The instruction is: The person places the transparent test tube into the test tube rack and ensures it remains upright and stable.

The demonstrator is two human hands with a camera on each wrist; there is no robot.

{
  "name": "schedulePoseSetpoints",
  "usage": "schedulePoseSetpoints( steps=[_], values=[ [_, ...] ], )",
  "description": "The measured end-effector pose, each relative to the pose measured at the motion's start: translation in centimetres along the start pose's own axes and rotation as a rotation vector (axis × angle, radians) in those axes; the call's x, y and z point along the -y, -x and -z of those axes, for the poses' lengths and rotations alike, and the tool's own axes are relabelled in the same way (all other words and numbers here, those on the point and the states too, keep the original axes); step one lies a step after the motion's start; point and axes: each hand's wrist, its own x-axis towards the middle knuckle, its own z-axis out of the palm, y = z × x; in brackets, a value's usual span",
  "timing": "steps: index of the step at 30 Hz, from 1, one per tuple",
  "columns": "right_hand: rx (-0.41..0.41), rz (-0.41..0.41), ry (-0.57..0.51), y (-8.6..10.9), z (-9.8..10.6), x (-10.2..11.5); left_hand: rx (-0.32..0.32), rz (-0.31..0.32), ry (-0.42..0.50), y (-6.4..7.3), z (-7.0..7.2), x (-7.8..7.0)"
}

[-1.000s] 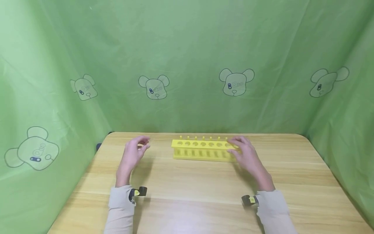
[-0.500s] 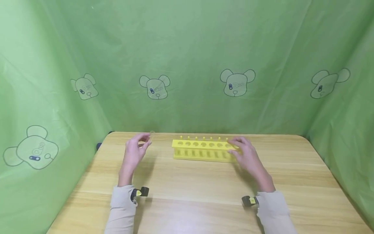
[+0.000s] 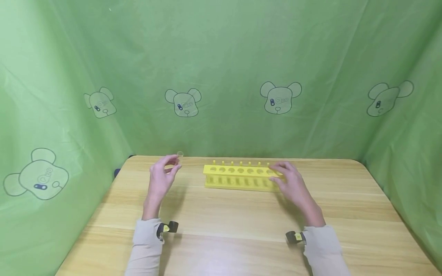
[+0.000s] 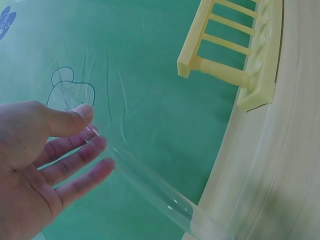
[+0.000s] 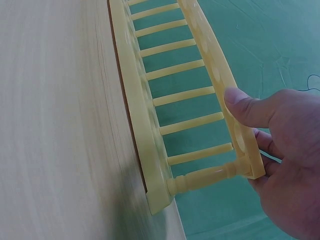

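Moved: the left hand (image 3: 160,177) has been raised slightly, rightward.
Left fingers (image 4: 82,114): pinched on a clear, slender, glass-like tube (image 4: 155,184).
Right hand (image 3: 291,184): clamped on a yellow plastic rack (image 3: 241,174).
Tube handling: probably light, stiff, slick, fragile; best pinched near one end.
Tube place: held above the wooden table (image 3: 228,218), left of the rack.

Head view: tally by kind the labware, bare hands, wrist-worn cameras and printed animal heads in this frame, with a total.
Yellow plastic test-tube rack: 1
Clear cylindrical test tube: 1
Bare hands: 2 (left hand, right hand)
Black wrist-worn cameras: 2
Outlined animal heads printed on the green cloth: 5
Total: 11
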Motion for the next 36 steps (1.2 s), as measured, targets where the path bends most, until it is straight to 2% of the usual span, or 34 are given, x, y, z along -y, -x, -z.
schedulePoseSetpoints(
  steps=[14, 36],
  values=[
    [-0.007, 0.008, 0.005, 0.09, -0.08, -0.07, -0.067, -0.056, 0.037, 0.13, -0.43, -0.01],
    [-0.002, 0.001, -0.006, -0.02, -0.01, 0.09, -0.15, -0.088, 0.145, -0.16, -0.5, -0.5]
  ],
)
